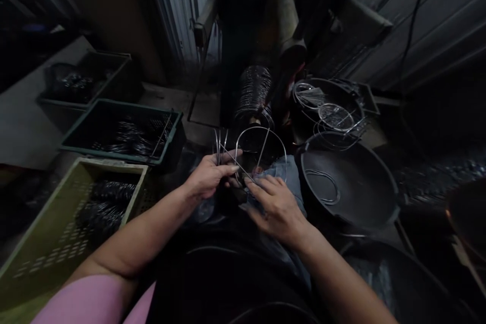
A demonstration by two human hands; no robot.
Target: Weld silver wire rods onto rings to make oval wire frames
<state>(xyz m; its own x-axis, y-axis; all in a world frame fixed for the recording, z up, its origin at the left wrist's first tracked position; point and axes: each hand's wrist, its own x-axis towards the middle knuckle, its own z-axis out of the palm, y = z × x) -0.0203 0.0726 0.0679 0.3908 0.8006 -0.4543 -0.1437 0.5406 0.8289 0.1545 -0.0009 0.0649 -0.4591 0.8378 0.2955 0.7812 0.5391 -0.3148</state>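
Note:
My left hand (207, 174) is closed, its thumb and fingers pinching the left side of a thin metal wire hoop (261, 127). Several short bent wires (217, 142) stick up from the same hand. A straight wire (231, 157) slants across the hoop's left side toward my right fingertips. My right hand (279, 205) lies over the hoop's lower part, fingers stretched out and the thumb apart below them. It is slightly blurred, and what its fingertips touch is partly hidden. Blue denim cloth (290, 172) shows behind this hand.
Left stand a yellow-green crate (72, 177) and a dark green crate (114, 157), both holding wire parts. Right are a large black pan (360, 182) with wire loops and a basin (322, 83) of wire rings. A machine (243, 20) with stacked wire rings (254, 91) is ahead.

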